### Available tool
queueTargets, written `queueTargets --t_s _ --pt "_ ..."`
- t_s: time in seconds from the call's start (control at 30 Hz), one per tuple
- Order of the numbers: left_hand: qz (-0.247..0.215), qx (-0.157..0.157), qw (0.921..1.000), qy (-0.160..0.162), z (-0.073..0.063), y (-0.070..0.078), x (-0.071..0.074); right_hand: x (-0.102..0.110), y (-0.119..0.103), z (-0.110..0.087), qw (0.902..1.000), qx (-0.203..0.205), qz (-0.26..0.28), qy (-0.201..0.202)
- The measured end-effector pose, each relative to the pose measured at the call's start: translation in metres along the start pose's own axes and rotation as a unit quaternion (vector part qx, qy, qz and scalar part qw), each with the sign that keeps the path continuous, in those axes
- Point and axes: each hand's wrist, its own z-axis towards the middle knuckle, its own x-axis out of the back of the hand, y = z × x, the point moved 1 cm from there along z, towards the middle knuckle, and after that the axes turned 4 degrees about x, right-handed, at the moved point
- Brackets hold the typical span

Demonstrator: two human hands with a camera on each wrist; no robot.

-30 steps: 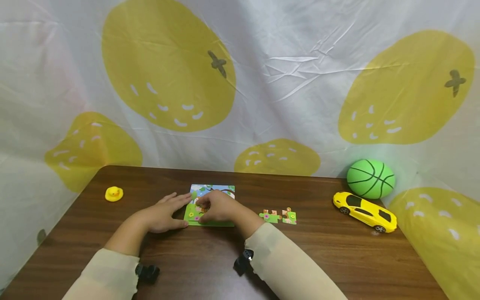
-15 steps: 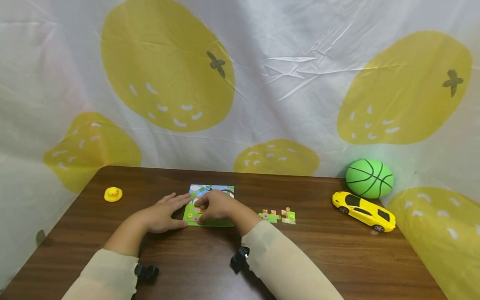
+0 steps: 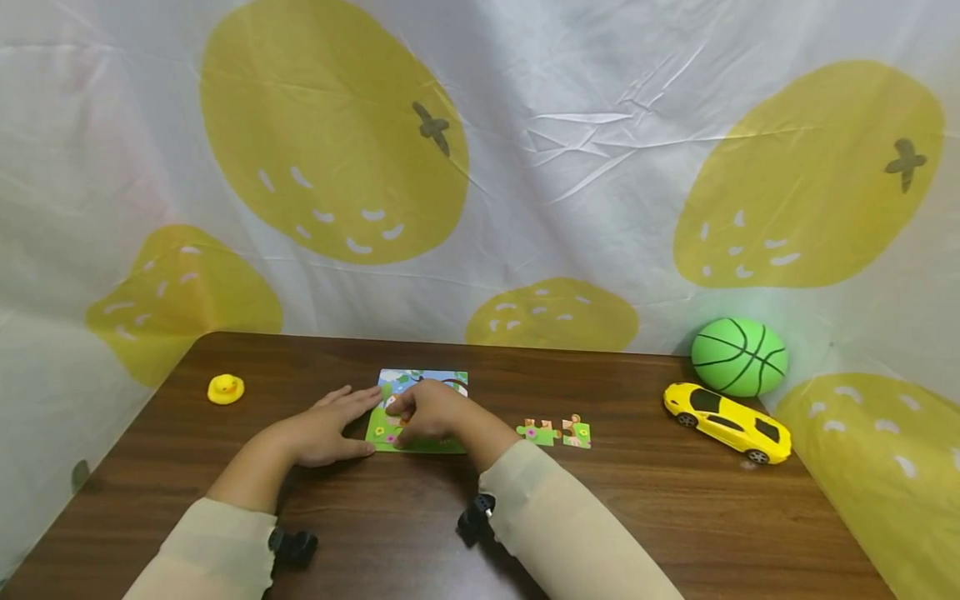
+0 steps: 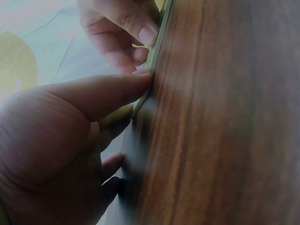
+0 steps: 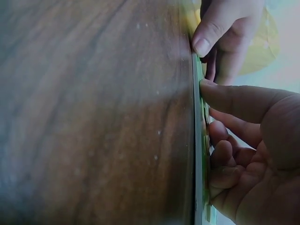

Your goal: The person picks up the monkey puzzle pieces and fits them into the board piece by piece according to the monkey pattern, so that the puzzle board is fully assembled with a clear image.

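A puzzle board [image 3: 431, 447] with a cartoon picture lies flat on the brown table. My left hand [image 3: 330, 427] rests on its left side, fingers extended over the edge and thumb at the lower left corner. On the board, my right hand [image 3: 438, 411] has curled thumb and index finger about a puzzle piece [image 3: 398, 422], largely covered by the hand. From low down, the right wrist view shows that thumb [image 5: 229, 97] against the board's near edge and the other fingers bent onto its top. Two loose puzzle pieces [image 3: 537, 432] lie together right of the board.
At the left stands a small yellow rubber duck [image 3: 226, 389]. A yellow toy car [image 3: 727, 422] is at the right, with a green ball [image 3: 739, 357] behind it. A white curtain with yellow fruit prints [image 3: 555, 312] hangs behind the table.
The right hand and forearm have shifted slightly left, with the index fingertip a little further left over the board. My left hand stays in place, as do the loose pieces.
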Motion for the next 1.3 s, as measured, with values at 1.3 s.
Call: queueTargets --t_s 1.3 --pt "0.006 0.004 1.0 0.0 0.002 -0.001 -0.001 -0.002 -0.006 0.007 0.9978 -0.047 -0.001 0.048"
